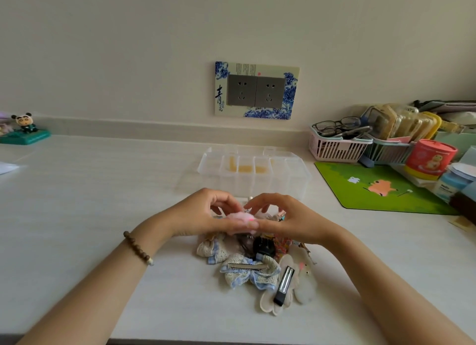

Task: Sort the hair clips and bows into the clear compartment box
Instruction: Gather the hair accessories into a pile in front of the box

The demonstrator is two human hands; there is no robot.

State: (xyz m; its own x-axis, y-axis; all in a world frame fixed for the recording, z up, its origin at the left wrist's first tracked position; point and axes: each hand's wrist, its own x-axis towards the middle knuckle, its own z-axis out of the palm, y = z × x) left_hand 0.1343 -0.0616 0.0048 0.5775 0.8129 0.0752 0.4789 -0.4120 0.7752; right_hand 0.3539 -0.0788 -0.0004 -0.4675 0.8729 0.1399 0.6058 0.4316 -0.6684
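We've got the fluffy pink clip (240, 220) pinched between both hands, left hand (203, 213) and right hand (286, 221), above the pile (257, 265), clear compartment box (253, 174) at 12 o'clock. Looks light and squishy, so probably best gripped by its metal clasp.

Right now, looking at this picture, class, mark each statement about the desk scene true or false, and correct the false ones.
1. Both hands, left hand and right hand, hold a pink fluffy clip. True.
2. The clear compartment box is full of bows. False: no bows show in it, only some yellowish pieces.
3. A pile of clips and bows lies on the desk below the hands. True.
4. The glasses lie on the green mat. False: they rest on the pink basket.
5. A bead bracelet is on the left wrist. True.
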